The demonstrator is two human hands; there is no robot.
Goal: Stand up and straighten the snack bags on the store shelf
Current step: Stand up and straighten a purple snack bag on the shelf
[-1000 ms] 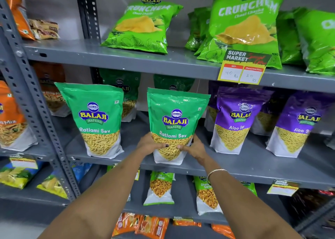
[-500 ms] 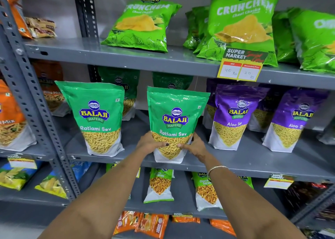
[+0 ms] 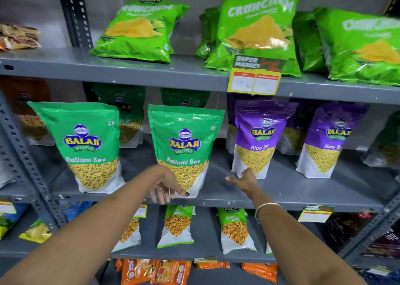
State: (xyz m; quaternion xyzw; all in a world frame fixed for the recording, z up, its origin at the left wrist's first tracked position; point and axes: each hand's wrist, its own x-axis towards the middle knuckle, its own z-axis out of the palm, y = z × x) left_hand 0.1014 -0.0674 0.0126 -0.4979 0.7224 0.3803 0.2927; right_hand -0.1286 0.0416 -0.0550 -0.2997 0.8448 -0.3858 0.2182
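Note:
Two green Ratlami Sev bags stand upright at the front of the middle shelf (image 3: 281, 200): one on the left (image 3: 84, 146) and one in the centre (image 3: 186, 146). My left hand (image 3: 166, 187) hangs open with loose fingers in front of the centre bag's lower left corner, holding nothing. My right hand (image 3: 244, 180) is open, fingers spread, at the bottom left corner of an upright purple Aloo Sev bag (image 3: 258, 139); whether it touches the bag is unclear. A second purple Aloo Sev bag (image 3: 331, 139) stands further right.
Green Crunchem bags (image 3: 140, 31) lean back on the top shelf behind a yellow price tag (image 3: 255, 77). Small Chana Garam bags (image 3: 178, 226) stand on the shelf below, orange packs (image 3: 155, 271) under them. A grey slotted upright (image 3: 23, 154) rises at the left.
Both hands have let go of the centre Ratlami Sev bag, which stays upright. My right hand moved right to the purple Aloo Sev bag; my left hand dropped slightly. The view came closer.

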